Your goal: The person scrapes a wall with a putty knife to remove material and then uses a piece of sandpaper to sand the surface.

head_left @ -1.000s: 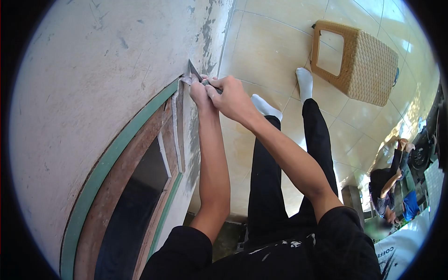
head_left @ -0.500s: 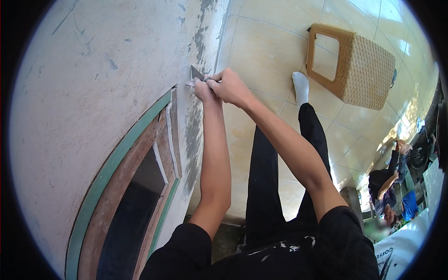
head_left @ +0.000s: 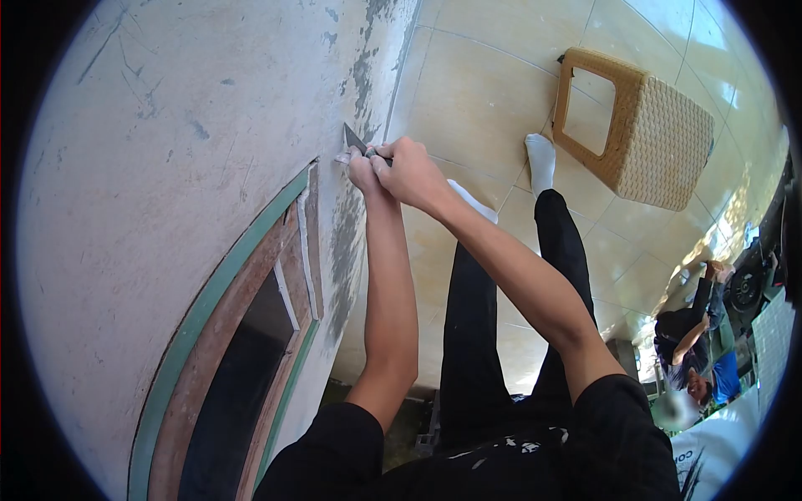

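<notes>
My right hand [head_left: 408,175] is closed round the dark handle of a scraper [head_left: 355,139], whose pointed metal blade sticks out toward the peeling wall [head_left: 276,92]. Right beside it, my left hand [head_left: 363,174] has its fingers pressed together around a small whitish piece [head_left: 342,157] close to the wall. The two hands touch near the scraper's handle. Whether the blade touches the wall cannot be told.
A green-edged window frame [head_left: 225,259] is set in the wall at the lower left. A woven tan stool [head_left: 664,142] lies on the tiled floor [head_left: 476,92]. People [head_left: 693,351] sit at the far right near a wheel [head_left: 746,285].
The view has shifted slightly, so the stool sits a little lower and farther right. A second white-socked foot now shows beside my right forearm. Both hands keep their hold.
</notes>
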### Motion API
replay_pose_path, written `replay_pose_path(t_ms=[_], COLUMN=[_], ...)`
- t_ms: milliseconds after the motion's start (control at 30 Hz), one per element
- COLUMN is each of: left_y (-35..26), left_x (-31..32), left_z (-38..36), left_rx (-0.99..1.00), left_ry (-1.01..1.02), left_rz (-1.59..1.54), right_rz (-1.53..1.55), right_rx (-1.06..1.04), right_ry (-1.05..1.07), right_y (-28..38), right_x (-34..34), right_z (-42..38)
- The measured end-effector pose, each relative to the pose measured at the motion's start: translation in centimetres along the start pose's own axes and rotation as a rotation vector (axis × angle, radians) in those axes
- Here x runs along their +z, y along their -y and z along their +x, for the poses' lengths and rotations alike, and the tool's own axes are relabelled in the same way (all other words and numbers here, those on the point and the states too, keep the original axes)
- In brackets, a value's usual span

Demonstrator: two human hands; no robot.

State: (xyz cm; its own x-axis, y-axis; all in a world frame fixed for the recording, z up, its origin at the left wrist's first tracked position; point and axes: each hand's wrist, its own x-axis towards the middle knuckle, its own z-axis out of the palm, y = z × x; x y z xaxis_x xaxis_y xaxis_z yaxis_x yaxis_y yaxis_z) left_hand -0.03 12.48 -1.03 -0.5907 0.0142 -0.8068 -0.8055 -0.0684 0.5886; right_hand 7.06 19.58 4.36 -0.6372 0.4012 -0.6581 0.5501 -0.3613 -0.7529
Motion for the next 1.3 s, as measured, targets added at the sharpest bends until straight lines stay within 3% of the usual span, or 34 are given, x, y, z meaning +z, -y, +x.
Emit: replay_pose_path(t_ms=[167,400,467,500,667,767,833,1033,1100,1200,1300], left_y=[-2.4,0.3,-1.2,-2.6,-0.3,0.6,0.5,-4.2,-4.5,-2.4,-2.1], left_x=[-1.2,0.2,-1.3,-1.1,-1.1,1.3,0.1,-1.5,-1.5,-3.3,-2.7], left_z=[-3.2,-0.3,-2.2,-4.6,-3.0,-3.6,-3.2,-4.8,-4.2,-0.5,-0.7], left_rx=[-0.004,0.039,0.037,0.022,0.134,0.154,0.154,0.078,0.001,0.033,0.078], left_ry=[-0.030,-0.120,-0.112,-0.106,-0.134,-0.200,-0.150,-0.079,-0.180,-0.060,-0.063], left_rz=[0.006,-0.016,-0.010,0.015,0.031,-0.035,-0.031,0.084,0.142,0.233,0.185], right_rz=[0.009,-0.013,-0.026,0.038,0.007,0.033,-0.009,0.033,0.059,0.059,0.109], right_rx=[-0.156,0.141,-0.188,-0.235,-0.018,-0.108,-0.044,-0.107,-0.075,-0.054,0.105], right_ry=[-0.017,0.043,-0.048,-0.035,0.024,-0.012,0.015,-0.025,-0.014,-0.063,0.105], right_y=[3.3,1.3,1.5,2.2,1.7,-1.4,0.7,3.8,3.6,2.0,2.1], right_x=[0.1,-0.6,0.6,0.8,-0.7,-1.0,-1.7,1.7,2.4,2.3,1.2], right_z=[-3.8,-0.3,-3.1,-4.2,-4.3,-2.1,-3.2,-5.7,-5.5,-3.8,-3.0])
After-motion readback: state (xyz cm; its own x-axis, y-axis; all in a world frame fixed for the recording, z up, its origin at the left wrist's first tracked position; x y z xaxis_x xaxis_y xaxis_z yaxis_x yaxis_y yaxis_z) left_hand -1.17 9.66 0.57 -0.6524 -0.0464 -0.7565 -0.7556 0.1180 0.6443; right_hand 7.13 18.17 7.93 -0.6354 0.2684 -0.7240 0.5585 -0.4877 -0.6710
